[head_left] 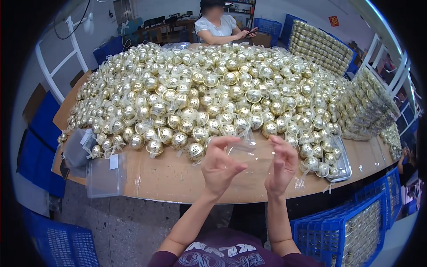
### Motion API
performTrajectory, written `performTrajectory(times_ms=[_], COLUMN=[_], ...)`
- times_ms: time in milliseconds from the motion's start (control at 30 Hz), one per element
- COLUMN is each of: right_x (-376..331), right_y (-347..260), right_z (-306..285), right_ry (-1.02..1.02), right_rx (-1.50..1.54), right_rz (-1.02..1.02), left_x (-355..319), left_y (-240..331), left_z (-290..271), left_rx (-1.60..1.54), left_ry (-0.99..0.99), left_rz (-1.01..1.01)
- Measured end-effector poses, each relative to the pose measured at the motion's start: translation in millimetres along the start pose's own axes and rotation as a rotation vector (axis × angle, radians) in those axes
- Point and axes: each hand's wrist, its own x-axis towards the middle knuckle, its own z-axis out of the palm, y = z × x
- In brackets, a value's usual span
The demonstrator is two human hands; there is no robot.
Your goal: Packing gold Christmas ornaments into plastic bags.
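Observation:
My left hand and my right hand are raised over the near edge of the wooden table. Between them they pinch a small clear plastic bag and hold it stretched out, one hand at each end. Just beyond my fingers lies a huge heap of gold balls in sheer wrapping, covering most of the table. The nearest gold ball sits a little left of my left hand.
A person in a white top sits across the table with a phone. Clear bags hang off the table's left edge. A metal tray lies at right. Blue crates of gold balls stand at lower right, and stacked trays of balls at the back right.

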Motion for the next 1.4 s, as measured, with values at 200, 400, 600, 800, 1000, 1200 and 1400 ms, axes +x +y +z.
performTrajectory(times_ms=[200, 400, 600, 800, 1000, 1200, 1400], right_x=[3.6, 39.0, 80.7, 100.2, 71.2, 70.8, 66.1], right_y=[-10.3, -41.4, -70.7, -70.1, -69.8, -66.9, -59.3], right_z=[1.0, -9.5, -0.5, 6.6, 8.1, 1.1, -5.3], right_ry=[-0.019, -0.465, -0.671, -0.941, -0.694, -0.726, -0.694], right_rx=[0.208, -0.376, -0.677, -0.581, -0.782, -0.693, -0.736], right_rz=[0.131, 0.128, 0.035, 0.329, -0.202, -0.098, -0.104], left_x=[6.3, 13.0, 15.0, 15.8, 18.6, 19.1, 18.8], left_y=[5.6, 13.6, 17.5, 16.8, 13.3, 10.8, 11.7], left_z=[5.1, 6.5, 9.1, 7.2, 5.3, 4.1, 0.7], left_rx=[0.016, 0.028, 0.059, 0.061, 0.004, -0.003, -0.024], left_ry=[0.12, 0.13, 0.13, 0.132, 0.077, -0.008, -0.058], left_rz=[-0.102, -0.274, -0.312, -0.301, -0.3, -0.217, -0.25])
